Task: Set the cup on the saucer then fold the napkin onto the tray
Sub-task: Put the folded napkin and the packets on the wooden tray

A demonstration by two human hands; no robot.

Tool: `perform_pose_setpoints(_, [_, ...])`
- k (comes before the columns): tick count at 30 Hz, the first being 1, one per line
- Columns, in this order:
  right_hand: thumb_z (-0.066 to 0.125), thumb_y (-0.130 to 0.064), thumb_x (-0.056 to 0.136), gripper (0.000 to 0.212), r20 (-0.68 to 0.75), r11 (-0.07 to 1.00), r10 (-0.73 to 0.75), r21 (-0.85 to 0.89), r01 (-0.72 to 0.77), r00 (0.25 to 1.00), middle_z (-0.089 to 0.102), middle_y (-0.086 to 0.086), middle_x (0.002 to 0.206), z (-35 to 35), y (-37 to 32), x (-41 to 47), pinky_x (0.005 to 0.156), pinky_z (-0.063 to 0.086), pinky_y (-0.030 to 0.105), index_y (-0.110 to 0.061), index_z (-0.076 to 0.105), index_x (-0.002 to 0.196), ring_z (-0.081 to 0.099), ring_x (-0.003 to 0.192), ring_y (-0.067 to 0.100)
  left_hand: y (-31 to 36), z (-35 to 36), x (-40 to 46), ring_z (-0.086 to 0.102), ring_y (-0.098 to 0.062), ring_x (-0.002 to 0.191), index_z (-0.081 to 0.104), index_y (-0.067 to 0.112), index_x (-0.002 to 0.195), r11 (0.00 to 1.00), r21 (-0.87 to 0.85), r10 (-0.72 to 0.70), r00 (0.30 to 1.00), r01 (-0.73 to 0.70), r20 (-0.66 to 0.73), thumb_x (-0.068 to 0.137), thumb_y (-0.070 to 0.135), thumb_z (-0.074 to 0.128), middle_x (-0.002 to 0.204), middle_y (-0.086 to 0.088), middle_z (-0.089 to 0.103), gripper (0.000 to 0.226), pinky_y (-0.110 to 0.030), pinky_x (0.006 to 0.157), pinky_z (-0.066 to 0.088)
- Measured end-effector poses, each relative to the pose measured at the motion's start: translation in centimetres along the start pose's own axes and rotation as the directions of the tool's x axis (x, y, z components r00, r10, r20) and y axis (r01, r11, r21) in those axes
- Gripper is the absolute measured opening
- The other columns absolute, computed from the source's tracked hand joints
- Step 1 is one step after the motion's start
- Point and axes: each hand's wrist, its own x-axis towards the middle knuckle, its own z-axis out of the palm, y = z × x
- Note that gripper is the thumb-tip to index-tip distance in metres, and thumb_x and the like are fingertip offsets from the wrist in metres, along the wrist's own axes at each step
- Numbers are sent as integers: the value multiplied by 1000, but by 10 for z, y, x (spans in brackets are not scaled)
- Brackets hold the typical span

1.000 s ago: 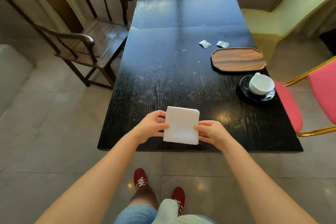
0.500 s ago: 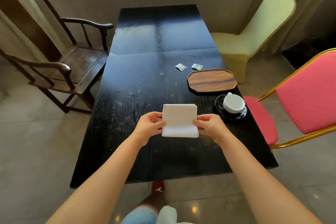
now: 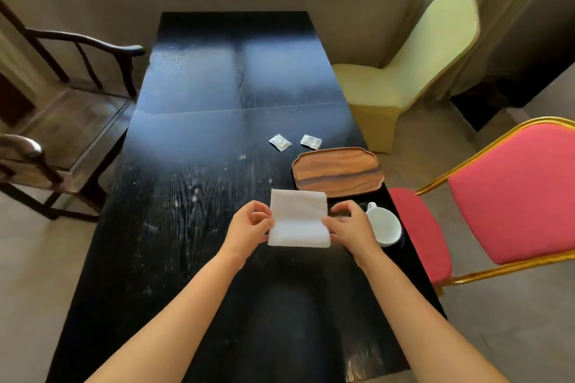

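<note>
Hands meet at the centre of the head view, both holding a white napkin [image 3: 298,218] above the dark worktop [image 3: 193,183]. The left hand [image 3: 247,228] pinches the napkin's left edge between thumb and curled fingers; the right hand [image 3: 348,227] pinches the right edge the same way. The napkin is a soft, matte rectangle with a horizontal crease across its middle, its upper half tilted up from the lower.

Just right of the right hand, a glossy white cup [image 3: 384,225] with a small handle sits on a dark saucer [image 3: 401,235], of which only a sliver shows past the cup and the hand. Above the napkin in the frame, to the right of centre, lies the tray [image 3: 337,172]: a shallow oblong of brown wood with striped grain and scalloped corners. Beyond it, two small pale sachets [image 3: 280,142] lie side by side.

The worktop is long, black and rectangular, with coarse open grain and a seam across its middle. A dark wooden armchair [image 3: 62,121] stands at the left of the frame, a chair in yellow cloth [image 3: 404,78] at upper right, and a pink padded chair with a gold frame [image 3: 510,196] at the right edge.
</note>
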Motion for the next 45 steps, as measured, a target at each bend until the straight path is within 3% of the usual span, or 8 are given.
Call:
perform_pose_setpoints(4, [62,-9,81,16,18,981,-88,-174,90,996,65,12,85,-18,-2,40,57,49,28,-18,50,87,62,76,24,7,20,35,67,-17,88,60,18,92,1000,30,-3,1000,2,27,86,4,59,95,-5,67,15,-24,63,58])
perform_pose_setpoints(11, [58,-9,84,17,86,932,-191,-297,208,978,62,3,93,-53,0,138,61,46,25,-21,51,96,60,83,17,13,74,111,66,-6,81,60,29,104,981,179,75,997,-78,23,79,0,58,99,14,60,38,-16,61,52])
perform_pose_setpoints(19, [59,0,78,48,254,862,-206,-409,298,945,61,4,113,-70,12,238,79,50,29,-18,52,122,58,99,17,-12,125,191,55,-10,84,52,14,128,923,369,156,984,-113,-89,74,-5,58,104,-1,51,57,-17,76,48])
perform_pose_setpoints(26, [61,-4,80,58,364,725,-276,-529,441,890,56,10,129,-69,36,279,97,45,33,-13,44,135,53,114,22,-31,143,225,38,-12,91,30,13,143,857,503,126,992,-114,9,77,-9,53,102,-6,34,73,-8,83,28])
perform_pose_setpoints(31, [65,-12,80,62,409,602,-346,-593,534,844,58,9,116,-71,50,293,84,40,21,-14,41,137,50,96,12,-40,149,232,40,-16,97,23,17,145,811,577,93,995,-95,33,79,-2,54,107,-4,31,76,-8,84,27])
perform_pose_setpoints(34, [65,-20,79,62,404,520,-373,-655,549,835,56,8,115,-73,54,294,82,45,29,-17,42,136,50,104,19,-41,152,232,43,-22,107,21,18,146,774,625,98,994,-103,43,79,4,56,115,-8,34,78,-24,94,38])
perform_pose_setpoints(39, [60,-25,81,64,487,259,-437,-737,624,756,23,6,154,-76,57,299,110,25,42,-16,37,140,14,143,23,-45,157,230,22,-27,133,19,21,147,603,788,157,987,-121,31,83,22,56,146,-11,21,74,-42,101,40])
perform_pose_setpoints(45, [33,-36,94,62,570,76,-342,-776,626,747,-6,-2,158,-78,70,305,115,1,47,-18,9,148,-15,142,11,-63,156,233,-24,-12,139,-7,20,147,267,943,195,969,-199,150,93,32,34,153,4,-21,68,-47,113,-11])
